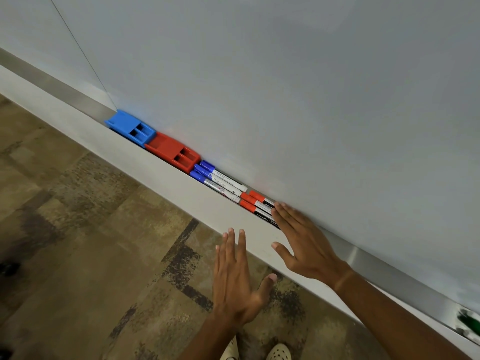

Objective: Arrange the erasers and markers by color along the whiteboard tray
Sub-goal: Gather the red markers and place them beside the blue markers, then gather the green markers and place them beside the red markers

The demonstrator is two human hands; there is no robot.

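Your right hand (304, 242) lies flat, fingers straight, touching the red-capped markers (255, 201) in the grey metal tray (181, 183) at frame centre; your left hand (233, 276) hovers spread and empty below. Nudge them gently, keeping caps level beside the blue-capped markers (207, 172).

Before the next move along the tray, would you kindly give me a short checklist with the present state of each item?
1. Blue eraser sits in the tray, at the far end of the row: ok.
2. Red eraser touches the blue one: ok.
3. Blue-capped markers grouped beside the red eraser: ok.
4. Red-capped markers grouped after the blue ones: ok.
5. Right hand flat over the red markers' bodies; their far ends are hidden: cannot tell.
6. Left hand free, holding nothing: ok.
7. Green object at the frame's edge, blurred: cannot tell.
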